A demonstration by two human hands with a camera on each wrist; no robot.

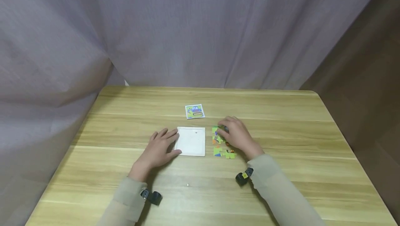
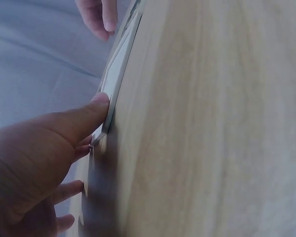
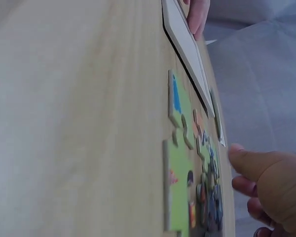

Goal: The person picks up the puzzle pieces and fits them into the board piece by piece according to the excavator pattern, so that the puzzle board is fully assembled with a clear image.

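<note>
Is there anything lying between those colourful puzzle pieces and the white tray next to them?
Nothing visible does. The puzzle pieces lie right beside the white tray, only bare table between. The right hand rests on the pieces; the left hand touches the tray's other edge.

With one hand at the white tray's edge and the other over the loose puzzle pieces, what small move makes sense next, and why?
Probably the right hand should pinch one piece from the loose puzzle pieces and lift it toward the white tray. Its fingers already rest on the pile's far end, the tray looks bare, and the left hand braces the tray's left edge.
</note>
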